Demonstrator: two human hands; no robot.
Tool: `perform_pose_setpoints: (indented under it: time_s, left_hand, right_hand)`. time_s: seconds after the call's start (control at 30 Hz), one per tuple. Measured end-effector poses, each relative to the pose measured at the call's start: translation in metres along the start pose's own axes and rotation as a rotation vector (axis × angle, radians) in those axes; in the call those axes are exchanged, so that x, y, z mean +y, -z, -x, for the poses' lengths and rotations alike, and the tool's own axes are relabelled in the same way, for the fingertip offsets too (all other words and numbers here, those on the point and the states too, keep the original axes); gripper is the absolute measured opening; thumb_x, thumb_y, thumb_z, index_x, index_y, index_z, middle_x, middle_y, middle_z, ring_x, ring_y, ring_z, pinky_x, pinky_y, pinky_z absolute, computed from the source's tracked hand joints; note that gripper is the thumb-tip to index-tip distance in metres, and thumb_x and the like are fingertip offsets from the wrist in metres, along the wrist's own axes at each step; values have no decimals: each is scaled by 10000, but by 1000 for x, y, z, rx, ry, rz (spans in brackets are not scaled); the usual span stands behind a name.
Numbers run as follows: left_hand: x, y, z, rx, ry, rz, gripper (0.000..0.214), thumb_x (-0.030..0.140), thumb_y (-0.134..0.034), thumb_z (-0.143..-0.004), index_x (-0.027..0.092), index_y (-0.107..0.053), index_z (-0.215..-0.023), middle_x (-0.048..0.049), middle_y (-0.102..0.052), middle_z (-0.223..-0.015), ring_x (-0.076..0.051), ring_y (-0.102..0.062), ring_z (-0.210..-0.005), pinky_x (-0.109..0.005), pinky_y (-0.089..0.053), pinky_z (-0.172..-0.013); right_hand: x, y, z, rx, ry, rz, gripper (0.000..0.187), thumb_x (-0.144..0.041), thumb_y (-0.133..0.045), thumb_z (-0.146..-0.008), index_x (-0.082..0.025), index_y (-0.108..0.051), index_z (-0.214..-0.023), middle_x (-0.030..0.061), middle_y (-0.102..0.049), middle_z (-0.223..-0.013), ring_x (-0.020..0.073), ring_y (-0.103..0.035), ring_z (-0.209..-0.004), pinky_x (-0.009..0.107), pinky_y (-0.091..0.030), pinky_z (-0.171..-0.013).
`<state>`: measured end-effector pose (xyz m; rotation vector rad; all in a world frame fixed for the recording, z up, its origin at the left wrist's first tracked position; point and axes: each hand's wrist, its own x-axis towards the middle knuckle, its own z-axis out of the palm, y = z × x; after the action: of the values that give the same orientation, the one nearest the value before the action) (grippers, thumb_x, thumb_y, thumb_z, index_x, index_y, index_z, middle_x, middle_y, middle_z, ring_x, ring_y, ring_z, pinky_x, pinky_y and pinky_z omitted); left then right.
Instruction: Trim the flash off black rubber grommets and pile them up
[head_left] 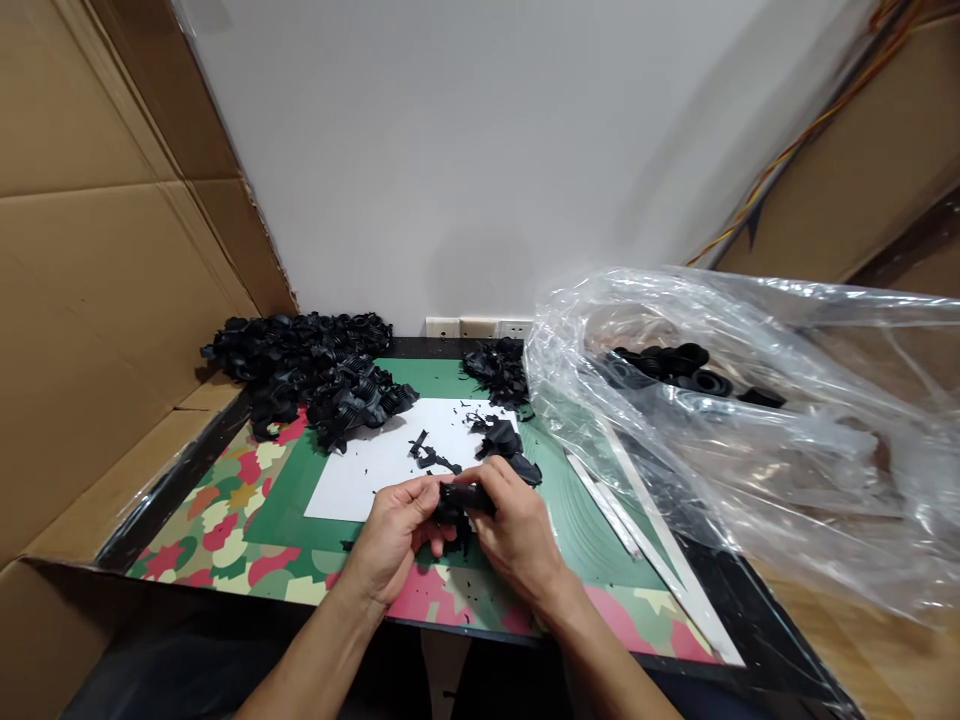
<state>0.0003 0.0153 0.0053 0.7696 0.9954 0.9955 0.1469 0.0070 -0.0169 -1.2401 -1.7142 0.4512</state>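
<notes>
1. While your forearms reach in over the near edge of the worktop [757, 625], both hands meet a little in from that edge, close to its middle.
2. Your left hand [396, 520] has its thumb and forefinger clamped on the left end of a black piece [463, 496]; its other fingers curl beneath.
3. Your right hand [516, 520] has its fingers clamped around the right end of that same piece, so it sits between your two hands, with dark ragged bits just below it.
4. Under your hands you have a patterned sheet [281, 562] along the near edge, a green mat [285, 512] over it, and white paper [341, 487] on the mat.
5. Toward the right edge, two narrow white strips [606, 508] lie slantwise, near a longer white strip [679, 570].
6. Just beyond your hands, you have thin black shreds [435, 460] and a few larger black scraps [499, 438] on the paper.
7. At the right edge, a clear plastic bag [574, 345] spreads partly over the worktop, with black parts [694, 372] inside.
8. Farther off, a big black pile [300, 355] fills the far left corner, and a smaller heap [496, 370] lies by the far edge, beside the bag.
</notes>
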Motion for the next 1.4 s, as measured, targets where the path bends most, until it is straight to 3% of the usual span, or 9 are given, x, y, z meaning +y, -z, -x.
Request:
perform_pose_setpoints:
  time_s: [0.23,0.4,0.47,0.6,0.77,0.93,1.17,1.3,1.4]
  left_hand:
    - [1,-12,-1,45,-18,12,355,384,-829,-541,94,-657,-655,-3,-580,-539,-68,-483,-407,-169,-358,-369]
    - [9,-2,-11,384,-163,149,359,342,-846,-467,105,-622,-618,8,-556,-483,-76,-475,-370,-156,-284,-319]
    - [16,5,-12,435,-228,169,368,347,-851,-465,110,-625,-633,5,-577,-513,-81,-513,-414,-154,-335,-358]
    - [20,9,-7,207,-167,121,490,462,-828,-531,78,-693,-803,-31,-610,-583,-119,-554,-469,-197,-407,-391]
    - [13,9,1,82,-98,31,484,481,-788,-610,73,-714,-859,-17,-577,-589,-102,-545,-462,-172,-370,-364]
    - [10,8,2,42,-73,-6,455,497,-768,-632,102,-682,-840,16,-545,-580,-64,-495,-409,-150,-323,-335]
    - [5,10,2,28,-166,-183,518,619,-675,-667,144,-605,-860,13,-559,-570,-108,-527,-447,-176,-352,-353]
    - [6,17,4,-90,-187,-336,545,466,-752,-671,145,-604,-1086,-24,-622,-737,-122,-550,-603,-186,-400,-459]
    - [2,18,6,-107,-240,-485,477,393,-654,-783,161,-562,-1189,-15,-610,-742,-119,-521,-597,-215,-411,-513]
  right_hand:
    - [-5,-18,0,54,200,454,165,-138,-385,-852,-190,-512,-760,23,-560,-685,129,-447,-407,262,-200,-395]
    - [-4,-8,9,65,20,274,124,-101,-382,-761,-217,-424,-779,-14,-532,-584,145,-463,-414,243,-298,-431]
    - [-2,1,12,95,-58,170,127,-105,-367,-764,-225,-403,-787,-20,-516,-579,144,-464,-438,238,-345,-454]
    - [-3,11,9,45,-123,33,78,-168,-380,-806,-230,-411,-771,-32,-487,-569,138,-438,-451,234,-344,-450]
    - [-6,9,-1,-28,-123,-79,153,-280,-418,-868,-215,-473,-740,-6,-542,-625,146,-494,-552,232,-384,-523]
    - [-9,1,-3,-141,-92,-53,57,-219,-485,-811,-205,-532,-781,19,-624,-698,157,-551,-607,236,-394,-575]
    - [-19,-11,-1,-194,-85,355,122,-139,-437,-765,-191,-547,-767,35,-622,-659,170,-536,-513,261,-245,-495]
    - [-21,-10,-3,-171,-194,256,96,-139,-431,-733,-194,-496,-690,33,-595,-623,160,-511,-529,257,-248,-510]
    - [-22,-11,-4,-162,-239,39,117,-202,-419,-742,-207,-439,-626,11,-539,-567,146,-456,-515,255,-274,-516]
